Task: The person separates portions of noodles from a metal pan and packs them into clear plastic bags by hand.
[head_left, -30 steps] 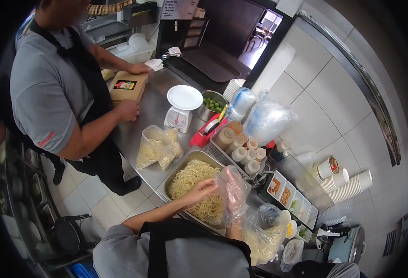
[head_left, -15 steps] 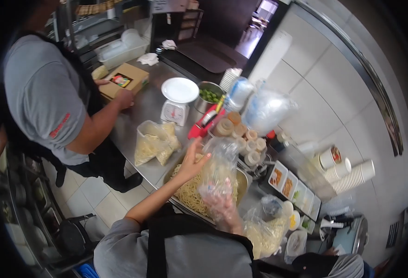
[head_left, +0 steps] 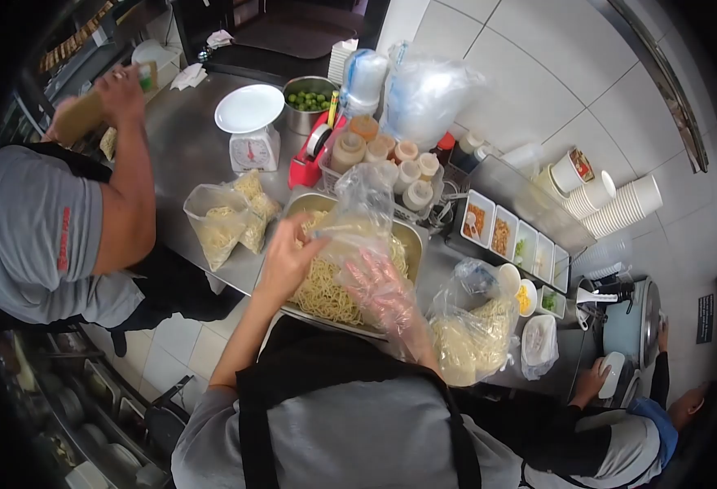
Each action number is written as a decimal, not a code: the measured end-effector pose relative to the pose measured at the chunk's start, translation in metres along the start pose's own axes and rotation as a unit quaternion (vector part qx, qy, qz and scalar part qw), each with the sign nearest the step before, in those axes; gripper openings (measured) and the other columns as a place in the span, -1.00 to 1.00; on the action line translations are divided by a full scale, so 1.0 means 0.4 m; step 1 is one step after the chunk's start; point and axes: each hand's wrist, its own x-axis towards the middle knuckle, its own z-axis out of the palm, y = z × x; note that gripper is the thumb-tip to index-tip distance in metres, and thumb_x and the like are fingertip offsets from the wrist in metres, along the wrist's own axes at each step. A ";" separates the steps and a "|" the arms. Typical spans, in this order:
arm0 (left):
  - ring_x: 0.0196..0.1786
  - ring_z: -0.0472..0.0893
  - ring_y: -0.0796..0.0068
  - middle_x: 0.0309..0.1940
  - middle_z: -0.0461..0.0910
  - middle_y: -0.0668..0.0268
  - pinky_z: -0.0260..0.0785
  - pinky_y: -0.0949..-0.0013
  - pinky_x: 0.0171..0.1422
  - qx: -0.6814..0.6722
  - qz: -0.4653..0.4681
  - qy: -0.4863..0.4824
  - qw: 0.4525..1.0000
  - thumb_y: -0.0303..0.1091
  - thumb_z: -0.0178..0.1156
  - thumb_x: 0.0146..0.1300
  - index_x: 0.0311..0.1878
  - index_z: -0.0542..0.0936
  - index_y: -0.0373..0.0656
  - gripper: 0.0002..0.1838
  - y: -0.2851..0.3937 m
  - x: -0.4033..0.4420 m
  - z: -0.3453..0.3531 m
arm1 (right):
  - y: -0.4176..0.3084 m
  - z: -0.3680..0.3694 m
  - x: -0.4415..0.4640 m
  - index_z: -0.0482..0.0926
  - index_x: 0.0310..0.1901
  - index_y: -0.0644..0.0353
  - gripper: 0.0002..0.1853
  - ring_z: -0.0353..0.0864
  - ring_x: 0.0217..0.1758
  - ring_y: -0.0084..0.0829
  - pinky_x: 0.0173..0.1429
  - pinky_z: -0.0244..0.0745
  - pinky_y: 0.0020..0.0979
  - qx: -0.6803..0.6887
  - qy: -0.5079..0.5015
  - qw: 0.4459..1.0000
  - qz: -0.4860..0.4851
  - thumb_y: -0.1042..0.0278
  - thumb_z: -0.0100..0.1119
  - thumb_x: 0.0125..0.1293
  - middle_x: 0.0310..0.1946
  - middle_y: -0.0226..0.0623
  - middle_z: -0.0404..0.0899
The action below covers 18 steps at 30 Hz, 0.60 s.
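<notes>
A clear plastic bag (head_left: pixel 364 200) hangs over a metal tray (head_left: pixel 414 244) of cooked noodles (head_left: pixel 326 289). My left hand (head_left: pixel 287 259) is bare, its thumb and curled fingers closed at the left side of the bag. On my right hand (head_left: pixel 379 293) is a thin clear plastic glove. Its fingers lie against the lower part of the bag, above the noodles; their grip is partly obscured by the shiny plastic. Two filled noodle bags (head_left: pixel 218 226) stand left of the tray. To the right, a larger open bag (head_left: pixel 472 338) holds more noodles.
A kitchen scale (head_left: pixel 254 151) carrying a white plate stands behind the filled bags. Beyond the tray are a red tape dispenser (head_left: pixel 303 167), sauce bottles (head_left: pixel 349 152) and a pot of limes (head_left: pixel 310 99). Topping containers (head_left: pixel 501 232) line the right. Co-workers stand at left and far right.
My left hand has gone from spread fingers to curled ones at the bag. My gloved right hand has shifted along the bag. The left co-worker has lifted the cardboard box, and my view has turned.
</notes>
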 end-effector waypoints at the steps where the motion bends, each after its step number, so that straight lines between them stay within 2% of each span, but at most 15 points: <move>1: -0.27 0.48 0.25 0.03 0.50 0.17 0.36 0.33 -0.19 0.022 -0.010 -0.012 1.000 -0.64 0.17 -0.10 -0.16 0.60 -0.22 -0.66 0.001 0.017 -0.016 | -0.011 0.002 -0.003 -0.07 0.45 0.05 -0.15 0.23 0.38 -0.14 0.38 0.21 -0.25 -0.020 -0.025 0.999 0.001 0.54 0.16 0.19 0.42 -0.09 0.03; 2: -0.27 0.48 0.24 0.11 0.49 0.15 0.36 0.31 -0.17 0.045 -0.020 -0.024 0.999 -0.66 0.15 -0.09 -0.10 0.59 -0.24 -0.61 -0.001 0.025 -0.026 | -0.024 -0.001 -0.004 -0.07 0.46 0.03 -0.15 0.23 0.39 -0.14 0.36 0.24 -0.25 -0.040 -0.051 0.998 0.003 0.55 0.15 0.18 0.43 -0.08 0.00; 5: -0.06 0.53 0.10 0.29 0.34 0.13 0.39 0.25 0.00 0.024 -0.070 0.016 0.997 -0.73 0.06 0.00 0.09 0.51 -0.25 -0.50 -0.042 0.013 -0.049 | -0.059 -0.035 0.001 -0.09 0.46 -0.01 -0.15 0.32 0.32 -0.16 0.24 0.38 -0.26 -0.258 -0.061 0.964 -0.017 0.56 0.13 0.20 0.45 -0.07 -0.05; 6: 0.23 0.41 -0.03 0.32 0.30 0.06 0.30 0.22 0.22 -0.013 -0.107 0.028 0.994 -0.70 -0.02 0.14 0.23 0.38 -0.30 -0.48 -0.060 -0.002 -0.050 | -0.059 -0.023 0.014 -0.07 0.46 -0.08 -0.16 0.35 0.28 -0.14 0.19 0.41 -0.26 -0.370 -0.067 0.927 -0.006 0.55 0.11 0.21 0.44 -0.05 -0.04; 7: 0.28 0.35 -0.02 0.33 0.26 0.04 0.24 0.22 0.28 -0.035 -0.136 0.039 0.989 -0.66 -0.02 0.18 0.26 0.35 -0.31 -0.49 -0.056 -0.006 -0.049 | -0.051 0.005 0.032 -0.05 0.46 -0.15 -0.18 0.38 0.25 -0.12 0.15 0.44 -0.27 -0.476 -0.073 0.877 0.005 0.54 0.10 0.22 0.44 -0.04 -0.03; 9: 0.38 0.25 -0.01 0.37 0.18 -0.02 0.10 0.21 0.40 -0.077 -0.192 0.055 0.977 -0.57 -0.02 0.25 0.32 0.27 -0.33 -0.48 -0.045 -0.018 -0.055 | -0.003 0.017 0.063 0.03 0.43 -0.28 -0.21 0.42 0.16 -0.06 0.08 0.48 -0.26 -0.695 -0.109 0.710 -0.002 0.53 0.08 0.23 0.43 -0.02 0.00; 11: 0.41 0.19 0.00 0.41 0.08 -0.05 0.00 0.18 0.44 -0.063 -0.173 0.036 0.982 -0.44 -0.03 0.31 0.37 0.15 -0.33 -0.43 -0.075 -0.060 -0.016 | 0.062 -0.017 0.081 0.14 0.39 -0.40 -0.25 0.46 0.06 0.01 0.02 0.49 -0.23 -0.883 -0.153 0.443 -0.028 0.53 0.07 0.22 0.41 -0.01 0.04; 13: 0.44 0.11 0.01 0.44 -0.01 -0.06 -0.09 0.15 0.47 -0.053 -0.165 0.008 0.985 -0.31 -0.06 0.35 0.41 0.05 -0.32 -0.38 -0.129 -0.127 0.050 | 0.102 0.001 0.079 0.30 0.30 -0.48 -0.34 0.44 0.02 0.08 -0.07 0.52 -0.20 -0.950 -0.126 0.280 -0.050 0.44 0.05 0.20 0.38 0.02 0.08; 15: 0.48 0.01 0.00 0.46 -0.09 -0.04 -0.18 0.13 0.50 -0.042 -0.170 -0.030 0.984 -0.19 -0.11 0.40 0.43 -0.01 -0.32 -0.35 -0.188 -0.204 0.106 | 0.149 -0.055 0.096 0.40 0.23 -0.38 -0.44 0.42 0.03 0.06 -0.08 0.51 -0.16 -0.933 -0.073 0.326 -0.130 0.39 0.04 0.18 0.35 0.01 0.13; 16: 0.49 -0.05 0.01 0.46 -0.10 -0.03 -0.22 0.12 0.50 -0.077 -0.186 -0.018 0.979 -0.10 -0.17 0.42 0.43 -0.01 -0.33 -0.33 -0.182 -0.215 0.118 | 0.162 -0.085 0.100 0.45 0.20 -0.33 -0.48 0.41 0.03 0.06 -0.08 0.50 -0.14 -0.923 -0.046 0.343 -0.169 0.36 0.03 0.18 0.33 0.00 0.15; 18: 0.51 -0.12 0.03 0.47 -0.13 -0.01 -0.28 0.13 0.51 -0.093 -0.208 -0.002 0.974 0.04 -0.27 0.43 0.43 -0.02 -0.33 -0.29 -0.195 -0.240 0.128 | 0.170 -0.113 0.103 0.49 0.11 -0.20 -0.58 0.40 0.05 0.05 -0.02 0.46 -0.11 -0.898 -0.052 0.407 -0.159 0.35 0.02 0.19 0.26 -0.01 0.23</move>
